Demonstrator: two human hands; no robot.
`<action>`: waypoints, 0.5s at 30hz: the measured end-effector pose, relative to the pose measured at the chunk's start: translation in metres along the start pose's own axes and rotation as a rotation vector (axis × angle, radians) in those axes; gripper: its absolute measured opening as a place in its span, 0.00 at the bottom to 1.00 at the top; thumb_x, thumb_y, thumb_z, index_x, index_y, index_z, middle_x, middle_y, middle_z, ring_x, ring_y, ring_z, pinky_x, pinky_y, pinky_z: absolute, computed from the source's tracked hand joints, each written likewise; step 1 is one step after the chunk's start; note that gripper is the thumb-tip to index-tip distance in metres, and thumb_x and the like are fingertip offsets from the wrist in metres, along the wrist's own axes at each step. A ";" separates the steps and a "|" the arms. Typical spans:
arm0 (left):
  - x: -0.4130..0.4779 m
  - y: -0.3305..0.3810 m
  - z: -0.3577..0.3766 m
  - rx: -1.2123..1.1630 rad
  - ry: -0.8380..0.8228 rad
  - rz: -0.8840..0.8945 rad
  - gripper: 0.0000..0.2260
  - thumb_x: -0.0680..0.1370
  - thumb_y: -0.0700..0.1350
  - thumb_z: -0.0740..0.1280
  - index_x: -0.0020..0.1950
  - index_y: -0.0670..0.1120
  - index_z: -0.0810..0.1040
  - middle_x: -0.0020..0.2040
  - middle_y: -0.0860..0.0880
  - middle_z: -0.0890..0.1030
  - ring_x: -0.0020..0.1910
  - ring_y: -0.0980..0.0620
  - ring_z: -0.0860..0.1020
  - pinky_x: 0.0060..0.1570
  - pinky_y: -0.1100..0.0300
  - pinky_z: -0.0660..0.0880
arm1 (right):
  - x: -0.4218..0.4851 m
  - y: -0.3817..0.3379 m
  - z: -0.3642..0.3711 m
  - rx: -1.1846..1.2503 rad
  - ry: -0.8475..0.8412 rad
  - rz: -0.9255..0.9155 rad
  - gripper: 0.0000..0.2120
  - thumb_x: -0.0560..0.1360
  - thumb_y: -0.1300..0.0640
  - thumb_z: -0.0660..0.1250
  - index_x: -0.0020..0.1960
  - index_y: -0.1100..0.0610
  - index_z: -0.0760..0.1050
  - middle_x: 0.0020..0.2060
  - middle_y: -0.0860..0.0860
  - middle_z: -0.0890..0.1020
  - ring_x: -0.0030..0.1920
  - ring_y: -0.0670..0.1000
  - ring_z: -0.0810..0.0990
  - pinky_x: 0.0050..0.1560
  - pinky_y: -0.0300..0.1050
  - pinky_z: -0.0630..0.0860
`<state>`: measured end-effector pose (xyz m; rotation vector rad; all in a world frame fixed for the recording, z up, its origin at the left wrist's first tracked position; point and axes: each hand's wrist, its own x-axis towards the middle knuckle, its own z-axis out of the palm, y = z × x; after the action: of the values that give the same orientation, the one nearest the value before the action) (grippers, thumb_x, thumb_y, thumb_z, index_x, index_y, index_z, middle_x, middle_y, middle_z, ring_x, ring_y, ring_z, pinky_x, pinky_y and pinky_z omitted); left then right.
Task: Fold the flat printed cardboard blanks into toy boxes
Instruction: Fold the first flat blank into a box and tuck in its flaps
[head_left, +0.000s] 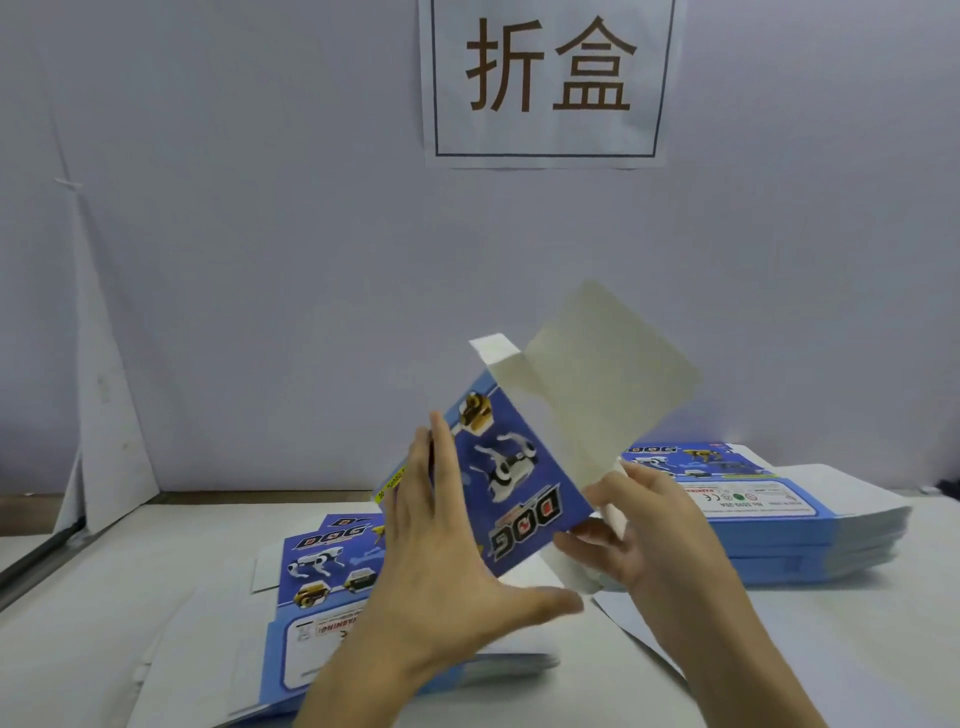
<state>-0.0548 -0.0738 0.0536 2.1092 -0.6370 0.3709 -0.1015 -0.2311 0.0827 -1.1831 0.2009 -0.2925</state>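
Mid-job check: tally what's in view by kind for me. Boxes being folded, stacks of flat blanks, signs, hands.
Half-folded box: 1
Stacks of flat blanks: 2, left stack, right stack
Wall sign: 1
Hands: 2, left hand, right hand
Total: 6

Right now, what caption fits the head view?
Left hand and right hand fold a blue printed cardboard box near flat blank stacks.
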 end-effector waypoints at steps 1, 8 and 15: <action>0.001 -0.001 0.005 0.056 0.035 -0.004 0.66 0.47 0.79 0.66 0.64 0.67 0.19 0.73 0.66 0.30 0.76 0.55 0.35 0.75 0.42 0.46 | -0.001 0.001 0.003 -0.037 -0.014 -0.011 0.16 0.71 0.70 0.65 0.56 0.59 0.71 0.43 0.59 0.81 0.33 0.53 0.84 0.30 0.45 0.79; 0.007 -0.021 -0.019 0.113 0.225 0.279 0.62 0.55 0.63 0.74 0.74 0.65 0.33 0.70 0.60 0.52 0.69 0.52 0.64 0.60 0.46 0.75 | -0.001 0.000 0.003 -0.281 0.025 -0.207 0.05 0.73 0.57 0.70 0.47 0.54 0.76 0.44 0.53 0.84 0.42 0.51 0.83 0.34 0.43 0.79; 0.005 0.010 -0.033 0.004 0.098 0.280 0.41 0.67 0.50 0.78 0.73 0.48 0.58 0.65 0.49 0.61 0.69 0.47 0.65 0.65 0.56 0.71 | 0.002 -0.005 -0.009 0.126 0.121 -0.394 0.10 0.65 0.51 0.71 0.45 0.51 0.85 0.44 0.47 0.86 0.42 0.45 0.84 0.40 0.37 0.79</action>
<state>-0.0573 -0.0534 0.0813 1.9944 -0.8756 0.6273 -0.1026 -0.2415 0.0836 -1.0756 0.0513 -0.7135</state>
